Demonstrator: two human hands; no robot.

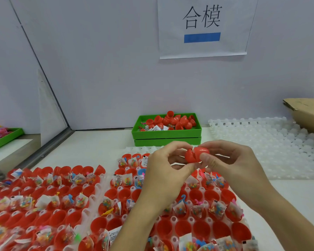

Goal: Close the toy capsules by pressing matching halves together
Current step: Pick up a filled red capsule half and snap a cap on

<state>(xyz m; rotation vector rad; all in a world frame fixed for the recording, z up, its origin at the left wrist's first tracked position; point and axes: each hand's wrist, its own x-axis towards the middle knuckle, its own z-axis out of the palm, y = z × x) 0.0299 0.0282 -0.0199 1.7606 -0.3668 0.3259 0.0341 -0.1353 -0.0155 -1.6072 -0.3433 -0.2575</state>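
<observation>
— Head view: where's the capsule?
— A red capsule (197, 155) sits in the air above the worktop (101, 142), its two halves meeting slightly askew.
— And the hands?
— The left hand (163, 171) pinches the left half; the right hand (232, 162) grips the right half with curled fingers (209, 161).
— Below?
— Trays of open red halves (62, 201), many holding small packets; a green bin (166, 132) stands behind.

Pale wall (101, 69), paper sign (203, 28), white tabletop (98, 142), cardboard box (308, 115).

Bright, even light — edges bowed, corners perhaps slightly soft.
</observation>
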